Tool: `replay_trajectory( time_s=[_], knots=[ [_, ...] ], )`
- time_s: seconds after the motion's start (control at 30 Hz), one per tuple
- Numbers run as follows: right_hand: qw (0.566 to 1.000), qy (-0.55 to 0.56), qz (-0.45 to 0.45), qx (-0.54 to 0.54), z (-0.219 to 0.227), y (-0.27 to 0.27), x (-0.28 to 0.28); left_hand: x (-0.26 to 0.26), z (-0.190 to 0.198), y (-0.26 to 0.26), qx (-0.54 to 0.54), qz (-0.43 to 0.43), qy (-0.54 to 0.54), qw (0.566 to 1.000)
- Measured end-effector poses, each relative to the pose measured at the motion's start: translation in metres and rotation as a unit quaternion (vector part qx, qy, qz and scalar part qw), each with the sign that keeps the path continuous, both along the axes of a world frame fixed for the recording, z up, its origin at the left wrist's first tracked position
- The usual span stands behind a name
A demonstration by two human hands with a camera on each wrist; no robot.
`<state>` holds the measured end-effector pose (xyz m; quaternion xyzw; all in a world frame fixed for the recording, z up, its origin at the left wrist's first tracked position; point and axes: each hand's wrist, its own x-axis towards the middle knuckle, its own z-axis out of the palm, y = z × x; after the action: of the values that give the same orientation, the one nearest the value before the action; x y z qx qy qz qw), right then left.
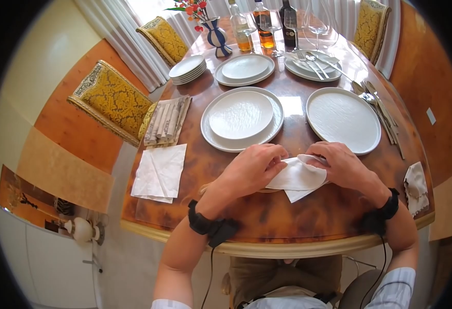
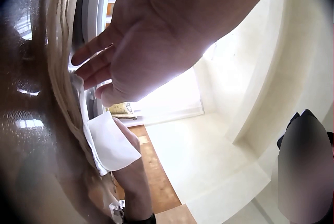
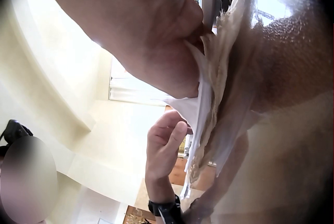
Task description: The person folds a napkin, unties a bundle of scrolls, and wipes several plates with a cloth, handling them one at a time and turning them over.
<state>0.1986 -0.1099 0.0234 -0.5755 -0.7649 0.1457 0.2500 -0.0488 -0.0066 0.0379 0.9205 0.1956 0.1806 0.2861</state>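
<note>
A white napkin [image 1: 298, 175] lies folded near the table's front edge, one flap raised and curled. Beneath it sits a folded beige cloth with a frayed edge [image 3: 224, 62]. My right hand [image 1: 343, 164] pinches the raised part of the napkin, its fingertips partly hidden behind the flap. My left hand [image 1: 251, 167] is at the napkin's left side. In the left wrist view its fingers [image 2: 94, 59] reach loosely to the napkin's edge. Just beyond both hands are a white plate with a smaller one on it [image 1: 213, 141] and a single white plate [image 1: 343, 121].
Another white napkin [image 1: 159, 172] lies left, below rolled patterned cloth napkins [image 1: 166, 118]. Stacked plates [image 1: 187, 69], a striped vase [image 1: 217, 38], bottles [image 1: 289, 26] and stemmed glasses stand farther back. Cutlery [image 1: 383, 110] and a crumpled cloth [image 1: 416, 188] lie at the right edge.
</note>
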Motion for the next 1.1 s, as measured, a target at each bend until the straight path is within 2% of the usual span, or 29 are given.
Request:
replay_trajectory(
  time_s=[0.53, 0.83, 1.1],
  knots=[
    [1.0, -0.01, 0.001, -0.013, 0.0016, 0.0005, -0.0005, -0.0001, 0.0007, -0.0027, 0.009, 0.001, 0.002, 1.0],
    [1.0, -0.01, -0.002, -0.002, 0.0008, -0.0009, -0.0006, 0.0004, -0.0002, -0.006, 0.053, -0.006, 0.005, 0.999],
    [1.0, -0.014, -0.003, -0.006, 0.0025, -0.0001, -0.001, -0.0016, 0.0019, -0.0094, 0.028, -0.009, 0.033, 0.999]
  ],
)
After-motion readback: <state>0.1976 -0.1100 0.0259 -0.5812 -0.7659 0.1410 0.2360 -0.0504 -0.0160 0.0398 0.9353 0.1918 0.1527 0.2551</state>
